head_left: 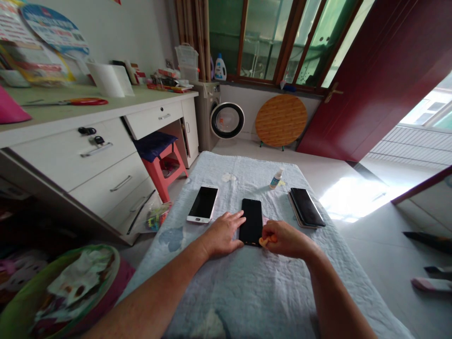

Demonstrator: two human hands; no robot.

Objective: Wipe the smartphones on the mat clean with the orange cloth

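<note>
A black phone [252,219] lies screen up in the middle of a pale blue cloth [247,282] that covers a table. My left hand [223,234] rests flat beside the phone's left edge, its fingers spread and touching the phone. My right hand [282,238] is closed in a pinch at the phone's lower right corner, holding a small orange thing [264,241] that I cannot make out. A white phone [203,203] lies to the left. A stack of dark phones [305,206] lies to the right.
A small spray bottle [276,179] and a crumpled white wipe [229,177] lie at the cloth's far end. A white desk with drawers [102,160] and a red stool [163,165] stand left. A green basket [52,292] sits near left. A dark red door [370,70] is open at right.
</note>
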